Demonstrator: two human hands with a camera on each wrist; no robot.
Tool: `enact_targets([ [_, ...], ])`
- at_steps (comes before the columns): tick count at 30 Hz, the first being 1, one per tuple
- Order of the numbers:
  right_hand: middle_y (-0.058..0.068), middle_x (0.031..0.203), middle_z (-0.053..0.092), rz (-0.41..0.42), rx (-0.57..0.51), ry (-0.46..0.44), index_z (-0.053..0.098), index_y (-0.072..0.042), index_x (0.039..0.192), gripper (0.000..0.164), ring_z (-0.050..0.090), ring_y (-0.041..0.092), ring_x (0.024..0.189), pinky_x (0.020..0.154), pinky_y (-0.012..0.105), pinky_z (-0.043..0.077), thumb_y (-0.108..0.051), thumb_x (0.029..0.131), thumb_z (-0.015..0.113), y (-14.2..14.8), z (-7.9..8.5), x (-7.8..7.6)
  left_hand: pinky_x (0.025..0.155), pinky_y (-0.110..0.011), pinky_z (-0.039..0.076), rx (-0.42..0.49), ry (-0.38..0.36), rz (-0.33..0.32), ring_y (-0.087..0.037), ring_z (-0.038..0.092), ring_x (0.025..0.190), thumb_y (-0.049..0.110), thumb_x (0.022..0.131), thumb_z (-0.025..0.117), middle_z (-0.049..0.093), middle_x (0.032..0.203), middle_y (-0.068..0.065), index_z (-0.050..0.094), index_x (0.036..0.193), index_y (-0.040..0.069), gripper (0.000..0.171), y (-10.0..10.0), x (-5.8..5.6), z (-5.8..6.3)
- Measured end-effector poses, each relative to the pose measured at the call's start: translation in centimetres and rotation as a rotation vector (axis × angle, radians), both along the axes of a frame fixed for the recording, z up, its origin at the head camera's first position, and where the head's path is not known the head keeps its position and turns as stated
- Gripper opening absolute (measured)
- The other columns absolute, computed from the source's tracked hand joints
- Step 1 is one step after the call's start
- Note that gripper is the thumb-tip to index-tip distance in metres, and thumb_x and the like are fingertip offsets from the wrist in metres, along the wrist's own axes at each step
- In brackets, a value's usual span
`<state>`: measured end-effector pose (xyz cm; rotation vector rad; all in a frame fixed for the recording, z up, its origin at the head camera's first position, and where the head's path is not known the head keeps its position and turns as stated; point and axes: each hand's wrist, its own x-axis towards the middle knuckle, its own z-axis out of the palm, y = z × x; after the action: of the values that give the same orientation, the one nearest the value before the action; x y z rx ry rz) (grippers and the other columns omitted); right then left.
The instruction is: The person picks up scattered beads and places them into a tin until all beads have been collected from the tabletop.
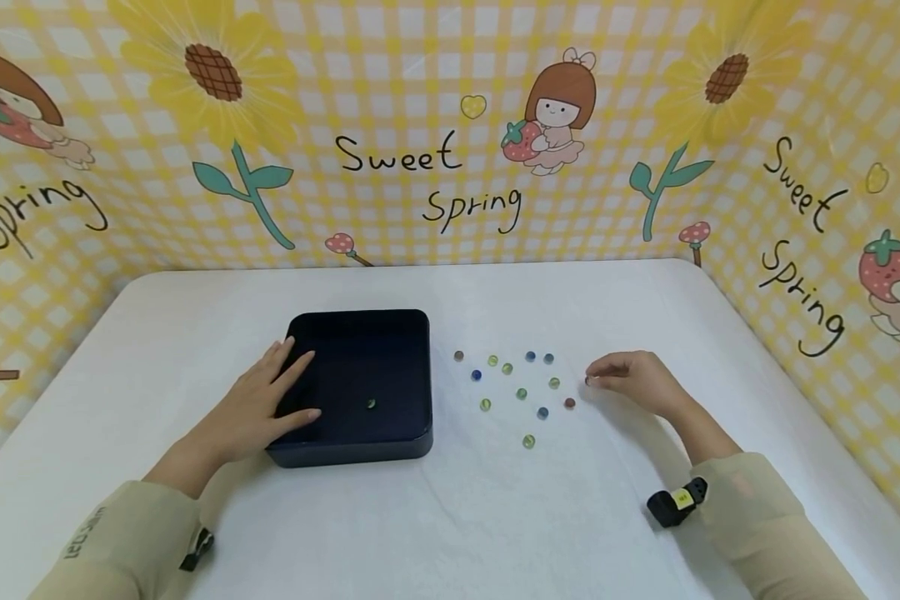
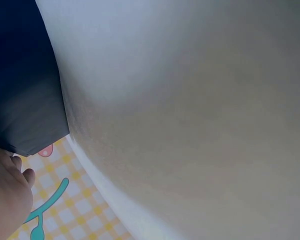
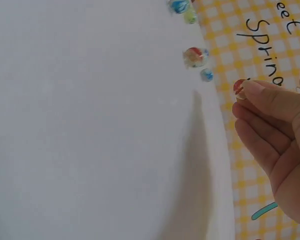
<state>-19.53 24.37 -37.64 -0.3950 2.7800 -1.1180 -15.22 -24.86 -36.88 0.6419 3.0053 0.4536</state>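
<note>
Writing: the yellow-and-white checked backdrop sheet [image 1: 412, 75] reads "Sweet Spring" in black script at the rear and at the right; at the left, "Spring" is legible. The beige left sleeve [image 1: 138, 529] carries dark lettering, too small to read reliably. A small black wrist device [image 1: 669, 508] at the right cuff bears a yellow label; its marking is too small to read.

Surface: the white cloth-covered surface [image 1: 450, 542] has a straight rear edge and rounded rear corners. The dark navy, square, shallow open box [image 1: 352, 452] stands left of centre, apart from the rear edge and well apart from the left edge. White cloth extends from the box and the glass marbles toward the viewer.

Left hand [image 1: 251, 406]: fingers spread wide across the box's left rim.

Right hand [image 1: 637, 382]: thumb and finger pinch a red-and-clear round glass marble [image 3: 239, 89], between the loose group and the surface's right edge.

Marbles: one green swirled glass marble [image 1: 371, 403] lies inside the box, toward its front-right corner. Twelve blue, green and brownish-red glass marbles [image 1: 522, 393] lie scattered right of the box.
</note>
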Motion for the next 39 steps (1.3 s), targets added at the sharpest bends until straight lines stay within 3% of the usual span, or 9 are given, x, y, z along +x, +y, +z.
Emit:
enact_targets([
  [16, 0.005, 0.091, 0.064, 0.044, -0.145, 0.021, 0.065, -0.005, 0.095, 0.022, 0.059, 0.015, 0.084, 0.073, 0.028, 0.048, -0.021, 0.079, 0.063, -2.1, 2.4, 1.0, 0.094, -0.059, 0.011, -0.007, -0.006, 0.002, -0.030, -0.006, 0.128, 0.054, 0.082, 0.045, -0.005, 0.143, -0.015, 0.011, 0.140, 0.012, 0.080, -0.1, 0.0, 0.0],
  [39, 0.005, 0.088, 0.065, 0.127, -0.319, 0.033, 0.066, -0.004, 0.093, 0.021, 0.061, 0.015, 0.078, 0.070, 0.026, 0.048, -0.017, 0.077, 0.065, -4.9, 3.6, 1.6, 0.093, -0.060, 0.012, 0.005, 0.001, -0.010, -0.029, -0.007, 0.128, 0.052, 0.082, 0.047, -0.005, 0.143, -0.016, 0.011, 0.140, 0.011, 0.079, 0.0, 0.0, 0.1],
])
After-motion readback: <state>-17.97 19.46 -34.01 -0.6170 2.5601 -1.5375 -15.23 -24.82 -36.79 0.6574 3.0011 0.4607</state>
